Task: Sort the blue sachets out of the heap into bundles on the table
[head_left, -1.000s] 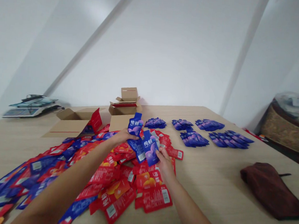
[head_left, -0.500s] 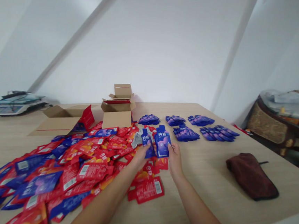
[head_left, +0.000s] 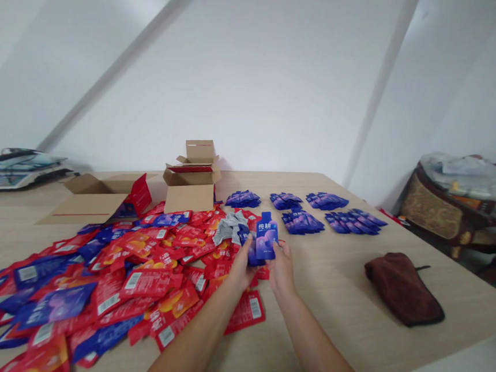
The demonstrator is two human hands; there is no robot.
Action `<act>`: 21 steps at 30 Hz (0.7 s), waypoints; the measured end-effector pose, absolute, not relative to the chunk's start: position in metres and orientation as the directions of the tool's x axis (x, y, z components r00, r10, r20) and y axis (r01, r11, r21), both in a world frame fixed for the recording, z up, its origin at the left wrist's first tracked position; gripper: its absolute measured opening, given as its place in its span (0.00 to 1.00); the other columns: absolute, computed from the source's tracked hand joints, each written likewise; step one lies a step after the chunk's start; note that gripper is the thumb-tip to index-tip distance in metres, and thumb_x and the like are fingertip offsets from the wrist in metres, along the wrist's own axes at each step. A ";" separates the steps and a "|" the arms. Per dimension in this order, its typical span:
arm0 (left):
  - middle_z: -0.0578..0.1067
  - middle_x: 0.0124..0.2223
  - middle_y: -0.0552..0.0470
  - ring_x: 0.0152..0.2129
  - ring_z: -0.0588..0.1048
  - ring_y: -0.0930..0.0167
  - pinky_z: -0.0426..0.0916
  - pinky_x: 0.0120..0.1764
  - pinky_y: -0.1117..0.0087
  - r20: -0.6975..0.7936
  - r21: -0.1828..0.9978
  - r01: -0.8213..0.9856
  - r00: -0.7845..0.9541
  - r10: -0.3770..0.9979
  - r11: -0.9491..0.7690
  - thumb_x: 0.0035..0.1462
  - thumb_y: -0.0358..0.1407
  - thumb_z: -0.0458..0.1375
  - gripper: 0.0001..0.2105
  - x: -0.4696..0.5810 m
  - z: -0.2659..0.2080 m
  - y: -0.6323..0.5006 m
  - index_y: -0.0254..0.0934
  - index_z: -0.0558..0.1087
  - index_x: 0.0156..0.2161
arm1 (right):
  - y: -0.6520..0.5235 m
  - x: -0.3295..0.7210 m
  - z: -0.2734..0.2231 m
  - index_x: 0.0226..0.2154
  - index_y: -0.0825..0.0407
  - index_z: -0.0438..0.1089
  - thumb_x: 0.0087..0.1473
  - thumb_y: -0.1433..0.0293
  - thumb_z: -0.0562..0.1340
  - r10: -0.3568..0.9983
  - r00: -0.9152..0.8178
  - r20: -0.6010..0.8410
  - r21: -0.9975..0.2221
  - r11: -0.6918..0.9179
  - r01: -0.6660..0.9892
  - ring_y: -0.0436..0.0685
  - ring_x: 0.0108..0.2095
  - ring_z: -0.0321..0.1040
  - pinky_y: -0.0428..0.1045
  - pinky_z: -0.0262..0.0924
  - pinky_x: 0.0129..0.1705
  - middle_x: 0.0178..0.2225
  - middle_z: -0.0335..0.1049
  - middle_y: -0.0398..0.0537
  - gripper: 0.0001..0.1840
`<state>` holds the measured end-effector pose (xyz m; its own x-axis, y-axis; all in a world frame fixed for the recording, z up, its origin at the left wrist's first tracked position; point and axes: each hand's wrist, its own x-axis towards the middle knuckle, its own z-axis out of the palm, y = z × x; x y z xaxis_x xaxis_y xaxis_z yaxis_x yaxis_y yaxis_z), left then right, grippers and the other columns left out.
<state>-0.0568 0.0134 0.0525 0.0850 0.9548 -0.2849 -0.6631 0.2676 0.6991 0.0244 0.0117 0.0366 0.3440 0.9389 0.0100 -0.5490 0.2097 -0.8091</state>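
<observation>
My left hand is closed on a blue-purple pouch with a narrow neck, partly covered by a second one. That front pouch stands upright in my right hand, its white lettering and purple fruit picture facing me. The two pouches overlap, and my hands are close together. Beneath and to the left spreads a large heap of red pouches mixed with blue ones. Just behind my left hand lies a crumpled grey cloth.
Fanned groups of blue pouches lie at the back right of the table. Two opened cardboard boxes stand behind the heap. A dark brown cloth lies at right, near a loaded chair. Flat items sit far left.
The pouches, held side by side before, now overlap as my hands have come together, the right one's pouch in front. The view has shifted slightly to the right.
</observation>
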 end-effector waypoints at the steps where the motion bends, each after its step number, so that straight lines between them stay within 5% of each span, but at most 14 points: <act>1: 0.77 0.34 0.50 0.24 0.76 0.72 0.70 0.27 0.73 -0.273 0.715 -0.654 0.065 0.960 0.248 0.49 0.41 0.62 0.15 -0.058 0.053 0.014 0.37 0.71 0.41 | 0.013 0.027 0.036 0.31 0.48 0.58 0.43 0.60 0.62 0.940 0.340 -0.039 -0.773 0.187 -0.606 0.53 0.29 0.68 0.50 0.64 0.33 0.28 0.68 0.40 0.15; 4: 0.76 0.29 0.52 0.20 0.74 0.74 0.68 0.24 0.75 -0.232 0.778 -0.594 0.031 0.972 0.205 0.48 0.38 0.63 0.13 -0.063 0.055 0.016 0.37 0.71 0.40 | 0.014 0.033 0.034 0.31 0.48 0.60 0.39 0.61 0.65 0.945 0.322 -0.057 -0.744 0.175 -0.645 0.54 0.30 0.69 0.51 0.65 0.33 0.29 0.69 0.40 0.17; 9: 0.77 0.29 0.50 0.19 0.74 0.72 0.69 0.23 0.72 -0.256 0.804 -0.540 0.063 0.965 0.249 0.50 0.48 0.59 0.17 -0.073 0.062 0.019 0.36 0.71 0.37 | 0.013 0.034 0.031 0.33 0.50 0.64 0.43 0.59 0.63 0.957 0.288 0.021 -0.805 0.187 -0.563 0.55 0.33 0.69 0.52 0.65 0.36 0.31 0.70 0.43 0.16; 17: 0.78 0.34 0.48 0.31 0.77 0.66 0.71 0.36 0.69 -0.151 0.847 -0.514 0.018 0.988 0.138 0.41 0.40 0.66 0.16 -0.064 0.051 0.014 0.35 0.73 0.36 | 0.015 0.012 0.030 0.33 0.50 0.66 0.43 0.63 0.62 0.882 0.407 0.238 -0.958 0.283 -0.051 0.58 0.43 0.62 0.56 0.55 0.50 0.37 0.68 0.48 0.12; 19: 0.78 0.36 0.47 0.33 0.77 0.65 0.70 0.38 0.67 -0.109 0.875 -0.479 -0.054 0.993 0.070 0.42 0.40 0.65 0.16 -0.067 0.048 0.016 0.35 0.73 0.37 | 0.013 0.012 0.036 0.38 0.49 0.66 0.41 0.63 0.64 0.916 0.344 0.206 -0.950 0.271 -0.154 0.59 0.46 0.62 0.56 0.57 0.50 0.42 0.68 0.48 0.19; 21: 0.77 0.41 0.45 0.38 0.76 0.63 0.69 0.43 0.64 -0.046 0.935 -0.355 -0.095 0.994 0.010 0.44 0.39 0.63 0.16 -0.075 0.048 0.021 0.36 0.72 0.39 | 0.009 0.014 0.042 0.43 0.47 0.64 0.42 0.63 0.65 0.991 0.103 0.081 -0.918 0.115 -0.379 0.58 0.45 0.65 0.56 0.62 0.44 0.43 0.69 0.46 0.23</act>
<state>-0.0748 0.0210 0.0482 -0.0951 0.9944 -0.0465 -0.3550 0.0098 0.9348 0.0139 0.0089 0.0424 0.1034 0.9913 0.0812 -0.3791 0.1147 -0.9182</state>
